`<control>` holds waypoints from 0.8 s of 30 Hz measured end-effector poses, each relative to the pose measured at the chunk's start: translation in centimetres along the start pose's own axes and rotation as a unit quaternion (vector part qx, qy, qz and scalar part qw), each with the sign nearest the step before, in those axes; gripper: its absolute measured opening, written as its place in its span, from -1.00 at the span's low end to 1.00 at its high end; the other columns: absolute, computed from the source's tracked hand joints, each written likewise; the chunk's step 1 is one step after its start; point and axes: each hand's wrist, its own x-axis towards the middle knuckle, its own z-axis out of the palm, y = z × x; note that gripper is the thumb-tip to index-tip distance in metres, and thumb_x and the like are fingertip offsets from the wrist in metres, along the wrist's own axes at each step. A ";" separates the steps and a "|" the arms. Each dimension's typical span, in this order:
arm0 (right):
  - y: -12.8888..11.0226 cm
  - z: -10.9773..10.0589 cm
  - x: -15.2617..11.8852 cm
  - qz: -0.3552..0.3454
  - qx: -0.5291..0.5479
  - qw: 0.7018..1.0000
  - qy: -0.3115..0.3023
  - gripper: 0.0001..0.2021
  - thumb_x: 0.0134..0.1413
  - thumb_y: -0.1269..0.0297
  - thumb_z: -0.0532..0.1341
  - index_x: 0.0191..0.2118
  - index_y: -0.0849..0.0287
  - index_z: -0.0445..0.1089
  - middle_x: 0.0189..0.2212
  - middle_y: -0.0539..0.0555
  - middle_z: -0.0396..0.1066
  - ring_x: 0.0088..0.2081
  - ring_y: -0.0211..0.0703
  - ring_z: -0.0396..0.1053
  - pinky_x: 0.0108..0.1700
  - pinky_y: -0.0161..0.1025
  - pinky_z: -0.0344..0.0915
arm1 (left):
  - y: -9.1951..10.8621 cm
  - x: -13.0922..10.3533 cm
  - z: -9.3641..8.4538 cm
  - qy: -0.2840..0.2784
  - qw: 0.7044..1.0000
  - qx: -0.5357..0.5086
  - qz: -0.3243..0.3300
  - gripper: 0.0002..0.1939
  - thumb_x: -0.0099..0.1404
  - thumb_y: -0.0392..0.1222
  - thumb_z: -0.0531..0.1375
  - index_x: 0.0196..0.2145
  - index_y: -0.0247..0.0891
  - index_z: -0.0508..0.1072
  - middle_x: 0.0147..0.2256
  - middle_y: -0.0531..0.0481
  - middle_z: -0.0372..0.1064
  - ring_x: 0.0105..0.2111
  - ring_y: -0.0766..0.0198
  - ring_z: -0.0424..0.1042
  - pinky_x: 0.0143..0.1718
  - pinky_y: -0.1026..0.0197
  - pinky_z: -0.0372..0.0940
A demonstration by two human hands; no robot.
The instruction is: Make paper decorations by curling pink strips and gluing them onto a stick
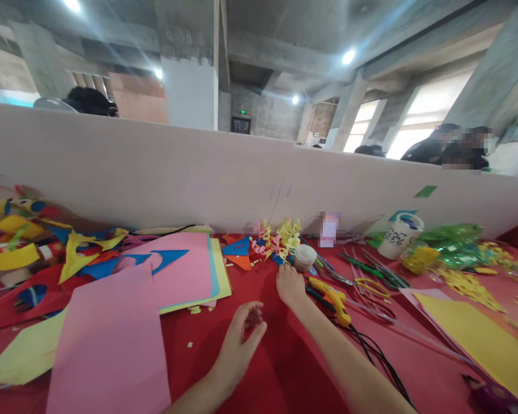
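Curls of yellow paper [290,227] beside the round white tub [305,257] look light, crushable, best edge-held; left hand [240,336] nearer, loosely spread; right hand [290,286] beside it, grip unclear.

Red tabletop [263,368], pink sheets [112,345], yellow-and-black glue gun [334,299], white tub [397,236] with black lettering, green-handled tool [360,264].

The right hand [290,286] reaches in at the small tub [305,257], right by the curly paper pieces [280,238], while the left hand [240,333] hovers over the red tabletop [202,356], fingers curled and holding nothing. Over to the left lie big pink sheets [107,345], and just right of the reaching hand sits a yellow glue gun [336,300], with scissors [371,286] near it and a white container [399,237] further back.
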 end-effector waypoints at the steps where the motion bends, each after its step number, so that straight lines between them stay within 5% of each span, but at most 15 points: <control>1: 0.1 0.0 0.0 -0.002 0.001 1.000 0.000 -0.71 0.16 0.44 -0.08 -0.12 0.35 0.31 -0.15 0.30 0.35 -0.09 0.02 0.29 -0.17 -0.14 0.20 | 0.0 0.0 0.0 -0.001 1.000 0.003 0.001 -0.74 0.14 -0.20 0.12 -0.17 -0.23 0.35 -0.26 -0.07 0.32 -0.20 0.19 0.33 -0.10 0.11 0.22; 11: 0.7 0.4 0.2 -0.027 0.024 0.999 0.014 -0.73 0.16 0.37 -0.02 -0.12 0.35 0.33 -0.15 0.28 0.39 -0.06 0.00 0.30 -0.05 -0.15 0.14 | 0.4 -0.1 0.1 -0.002 1.000 0.006 0.002 -0.74 0.13 -0.19 0.13 -0.19 -0.25 0.36 -0.28 -0.07 0.32 -0.22 0.18 0.34 -0.12 0.12 0.23; 19: 1.1 0.8 -0.3 -0.043 0.031 0.998 0.029 -0.62 0.17 0.37 -0.03 0.06 0.42 0.22 0.04 0.30 0.26 0.07 -0.02 0.19 0.09 -0.17 0.05 | 0.5 0.0 0.2 -0.004 1.000 0.003 0.004 -0.75 0.13 -0.17 0.12 -0.21 -0.25 0.35 -0.28 -0.07 0.33 -0.23 0.19 0.34 -0.13 0.14 0.23; 24: 0.6 0.0 -2.3 -0.045 0.030 0.998 0.037 -0.62 0.16 0.39 -0.03 0.05 0.46 0.24 0.01 0.37 0.28 0.03 0.03 0.23 0.05 -0.13 0.11 | 0.7 0.3 0.2 0.021 0.999 0.041 0.010 -0.83 0.15 -0.09 0.10 -0.46 -0.24 0.26 -0.47 0.05 0.24 -0.41 0.27 0.28 -0.32 0.22 0.24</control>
